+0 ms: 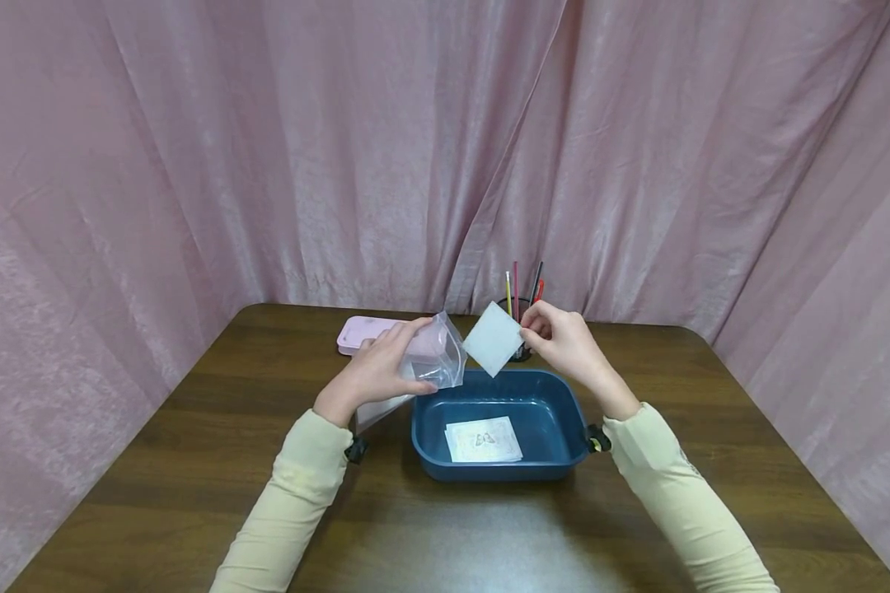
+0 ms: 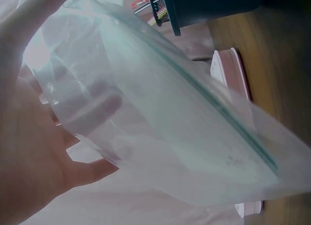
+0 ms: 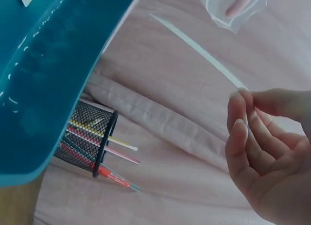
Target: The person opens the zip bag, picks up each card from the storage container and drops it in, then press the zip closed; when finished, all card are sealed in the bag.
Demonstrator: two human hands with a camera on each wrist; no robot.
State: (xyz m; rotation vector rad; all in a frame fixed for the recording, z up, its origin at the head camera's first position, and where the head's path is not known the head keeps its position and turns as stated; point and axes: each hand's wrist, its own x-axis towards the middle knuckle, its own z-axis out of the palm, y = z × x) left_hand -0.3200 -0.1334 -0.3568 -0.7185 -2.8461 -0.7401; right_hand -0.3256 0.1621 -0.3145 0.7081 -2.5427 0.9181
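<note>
My left hand (image 1: pixel 374 371) holds a clear zip bag (image 1: pixel 445 354), thumb and fingers spread around it near its mouth. In the left wrist view the bag (image 2: pixel 160 113) spans most of the picture, with a greenish zip strip running across it. My right hand (image 1: pixel 564 342) pinches a thin white square (image 1: pixel 493 339) by one corner, above the back of a blue basin (image 1: pixel 549 469). Edge-on in the right wrist view, the white square (image 3: pixel 199 50) looks flat and slightly thick. Inside the basin, at its front left, lies a small stack of white cards (image 1: pixel 484 441), the top one printed with a butterfly.
Behind the basin stands a black mesh cup (image 3: pixel 82 135) with pencils and pens. A pink case (image 1: pixel 356 331) lies behind my left hand. Something flat and white (image 1: pixel 378 410) lies partly hidden under that hand. Pink curtains (image 1: pixel 341 165) hang around the wooden table (image 1: pixel 193 461).
</note>
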